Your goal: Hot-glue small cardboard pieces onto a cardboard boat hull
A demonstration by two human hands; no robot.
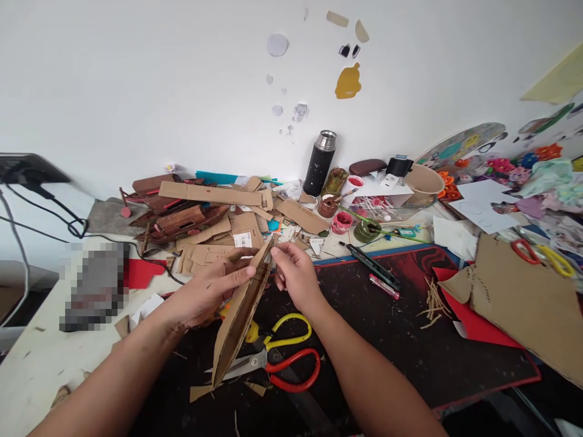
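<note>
A folded piece of brown cardboard [237, 325] stands on edge on the dark mat [410, 340], tilted up toward the back. My left hand [209, 291] lies along its left face with fingers pressed against it, holding it up. My right hand [294, 273] pinches the cardboard's top corner with its fingertips. Just below, on the mat, lie scissors with a yellow and a red handle [282, 358], partly hidden behind the cardboard.
A heap of cardboard scraps [214, 212] fills the back left. A black flask [320, 162], paint pots [341, 221] and a bowl [423, 182] stand behind. A utility knife [368, 264] lies on the mat. A large cardboard sheet [523, 303] and more scissors [542, 255] sit right.
</note>
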